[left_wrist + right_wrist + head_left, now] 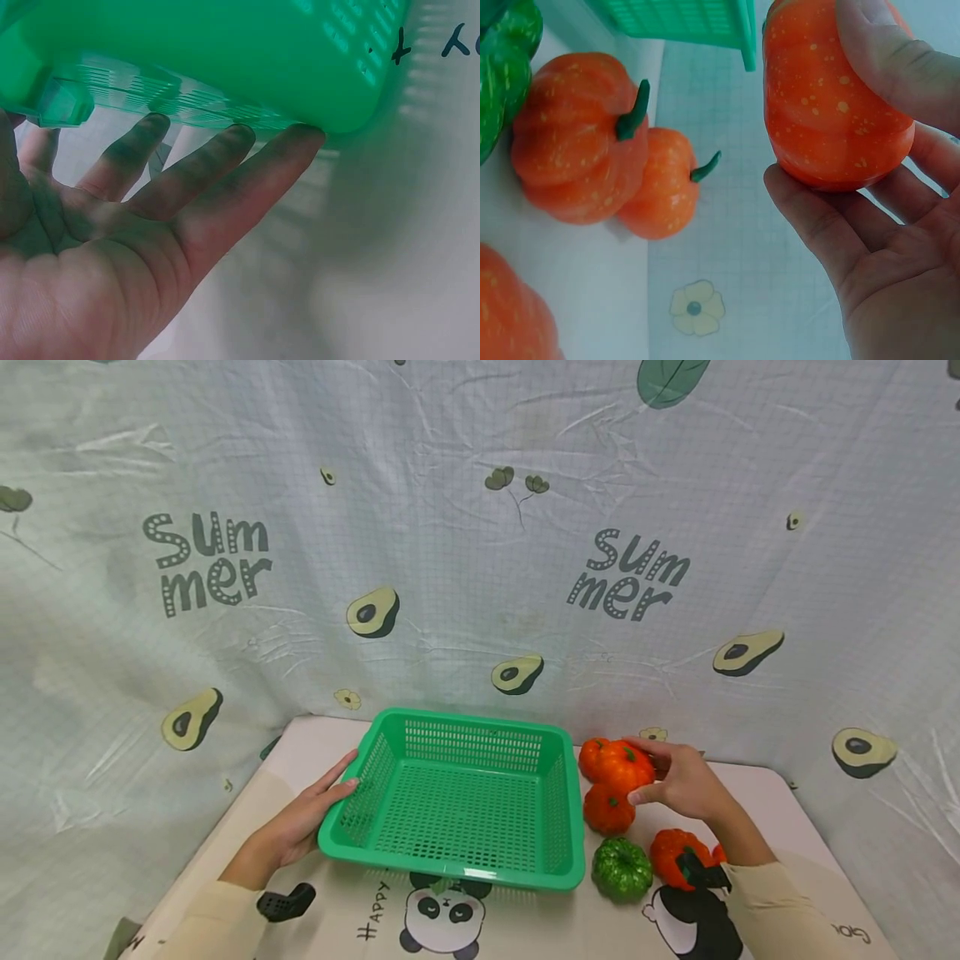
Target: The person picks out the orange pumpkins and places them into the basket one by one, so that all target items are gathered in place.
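Observation:
A green plastic basket with slotted walls holds nothing inside. My left hand grips its left rim, thumb at the rim and the other fingers reaching against the outer wall from below. On the right, my right hand holds an orange toy pumpkin between thumb and fingers. Near it are a smaller orange pumpkin, a red-orange pumpkin beside the basket's right wall, a green pumpkin and another red-orange pumpkin close to the right wrist.
The pale table carries panda drawings and lettering. Behind it hangs a grey-white cloth printed with avocados. A black device is at the left wrist, and another black piece is at the right wrist.

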Tool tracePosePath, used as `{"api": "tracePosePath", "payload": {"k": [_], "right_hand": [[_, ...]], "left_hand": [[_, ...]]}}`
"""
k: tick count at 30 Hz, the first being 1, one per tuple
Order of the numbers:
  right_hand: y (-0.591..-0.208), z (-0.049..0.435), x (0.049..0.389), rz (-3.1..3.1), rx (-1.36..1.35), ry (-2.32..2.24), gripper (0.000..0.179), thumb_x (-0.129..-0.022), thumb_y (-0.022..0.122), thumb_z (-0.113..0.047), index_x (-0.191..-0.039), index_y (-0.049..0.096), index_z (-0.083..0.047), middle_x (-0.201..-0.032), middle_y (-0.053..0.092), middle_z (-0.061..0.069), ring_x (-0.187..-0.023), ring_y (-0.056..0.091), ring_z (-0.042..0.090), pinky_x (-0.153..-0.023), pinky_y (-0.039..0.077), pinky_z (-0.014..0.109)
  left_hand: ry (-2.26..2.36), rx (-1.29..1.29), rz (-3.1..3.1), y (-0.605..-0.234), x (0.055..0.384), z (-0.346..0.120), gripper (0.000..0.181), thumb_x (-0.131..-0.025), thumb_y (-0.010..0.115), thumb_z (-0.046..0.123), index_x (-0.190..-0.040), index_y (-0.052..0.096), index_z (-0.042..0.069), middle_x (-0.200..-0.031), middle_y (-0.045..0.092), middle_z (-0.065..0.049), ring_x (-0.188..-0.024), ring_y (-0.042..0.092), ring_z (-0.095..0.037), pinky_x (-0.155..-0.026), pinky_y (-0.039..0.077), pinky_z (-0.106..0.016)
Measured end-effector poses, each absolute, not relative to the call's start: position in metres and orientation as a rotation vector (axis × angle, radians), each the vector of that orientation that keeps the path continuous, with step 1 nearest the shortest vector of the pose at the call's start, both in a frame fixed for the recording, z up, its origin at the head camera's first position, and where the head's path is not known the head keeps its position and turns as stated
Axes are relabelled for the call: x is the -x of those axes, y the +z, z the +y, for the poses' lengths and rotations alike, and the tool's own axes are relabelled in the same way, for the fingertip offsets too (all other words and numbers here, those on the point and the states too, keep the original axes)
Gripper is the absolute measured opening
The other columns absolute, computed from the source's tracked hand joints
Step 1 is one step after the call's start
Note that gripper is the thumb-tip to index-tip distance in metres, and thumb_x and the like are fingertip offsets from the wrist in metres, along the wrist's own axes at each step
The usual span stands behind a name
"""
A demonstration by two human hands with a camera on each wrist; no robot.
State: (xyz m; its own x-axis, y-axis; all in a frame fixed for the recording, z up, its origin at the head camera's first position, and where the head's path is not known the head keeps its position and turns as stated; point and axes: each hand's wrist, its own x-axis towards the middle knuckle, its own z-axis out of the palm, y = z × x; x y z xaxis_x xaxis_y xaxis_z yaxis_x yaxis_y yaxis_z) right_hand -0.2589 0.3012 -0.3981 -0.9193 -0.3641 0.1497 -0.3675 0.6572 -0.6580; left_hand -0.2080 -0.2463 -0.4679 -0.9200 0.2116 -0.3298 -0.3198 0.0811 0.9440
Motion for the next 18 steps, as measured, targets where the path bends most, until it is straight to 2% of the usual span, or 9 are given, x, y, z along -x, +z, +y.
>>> {"api": "tracePosePath", "payload": {"k": [8,13,18], "right_hand": [[-0.399,0.290,0.264,-2.846,-0.675,1.224,0.082,-0.077,0.092,-0.014,-0.148,0.054,0.003,-0.127,0.071,0.023,-0.096,0.067,0.021,-0.076,0.058,0.024],[-0.399,0.285,0.265,-2.842,-0.706,1.256,0.083,-0.076,0.092,-0.013,-0.148,0.055,0.001,-0.126,0.072,0.023,-0.094,0.068,0.016,-0.076,0.058,0.025],[-0.399,0.278,0.268,-2.831,-0.759,1.272,0.083,-0.076,0.092,-0.012,-0.149,0.055,-0.001,-0.126,0.072,0.021,-0.095,0.069,0.012,-0.077,0.058,0.026]], "left_hand": [[1.887,0.117,1.996,-0.468,0.208,-0.247,0.074,-0.109,0.049,0.047,-0.167,0.004,0.044,-0.174,0.014,-0.016,-0.141,0.041,-0.032,-0.100,0.051,-0.035],[1.895,0.115,1.980,-0.469,0.208,-0.245,0.074,-0.109,0.050,0.048,-0.167,0.005,0.045,-0.173,0.018,-0.017,-0.135,0.047,-0.029,-0.097,0.052,-0.034],[1.894,0.102,1.984,-0.468,0.208,-0.245,0.074,-0.109,0.050,0.047,-0.167,0.004,0.045,-0.173,0.016,-0.018,-0.136,0.045,-0.029,-0.097,0.051,-0.034]]}}
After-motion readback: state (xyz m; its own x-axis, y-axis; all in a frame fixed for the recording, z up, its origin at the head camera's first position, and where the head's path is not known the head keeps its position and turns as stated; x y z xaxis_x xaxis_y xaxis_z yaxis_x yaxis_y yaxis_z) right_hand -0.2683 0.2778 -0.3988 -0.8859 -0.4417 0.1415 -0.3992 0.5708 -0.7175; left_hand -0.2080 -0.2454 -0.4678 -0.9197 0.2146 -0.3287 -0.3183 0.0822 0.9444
